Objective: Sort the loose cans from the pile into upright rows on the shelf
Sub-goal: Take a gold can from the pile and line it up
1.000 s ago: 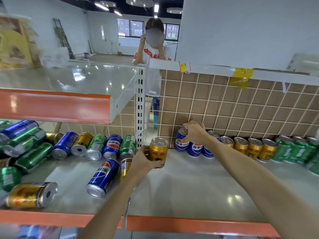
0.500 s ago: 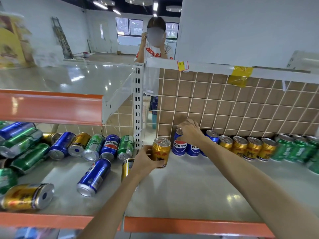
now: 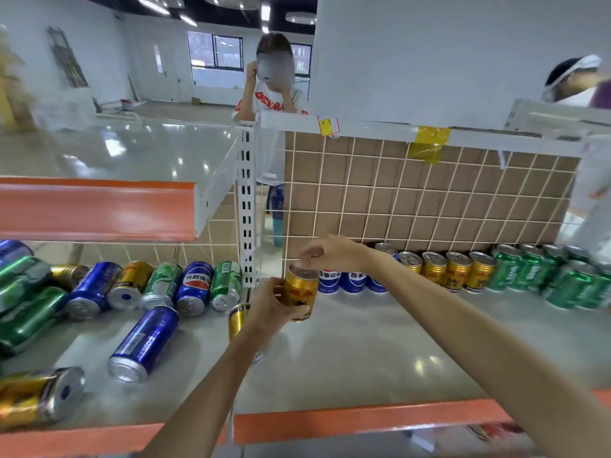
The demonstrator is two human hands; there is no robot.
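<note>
My left hand (image 3: 267, 304) grips a short gold can (image 3: 301, 294) upright, just above the grey shelf (image 3: 363, 355). My right hand (image 3: 330, 254) curls over that can's top, fingertips on its rim. Behind them an upright row runs along the grid back wall: blue cans (image 3: 353, 280), then gold cans (image 3: 458, 271), then green cans (image 3: 529, 271). The loose pile lies on its sides on the left bay: a long blue can (image 3: 142, 345), a gold can (image 3: 36, 396) and a mixed line of cans (image 3: 195, 285). Another gold can (image 3: 237, 320) lies partly hidden behind my left wrist.
A white slotted post (image 3: 246, 206) divides the two bays. An upper shelf with an orange lip (image 3: 96, 209) overhangs the pile. The shelf's orange front edge (image 3: 363, 421) runs below my arms. One person (image 3: 274, 87) stands behind the shelving, another (image 3: 575, 81) at far right.
My right hand left the upright blue can in the row and came forward onto the top of the gold can. My left hand carried the gold can slightly right.
</note>
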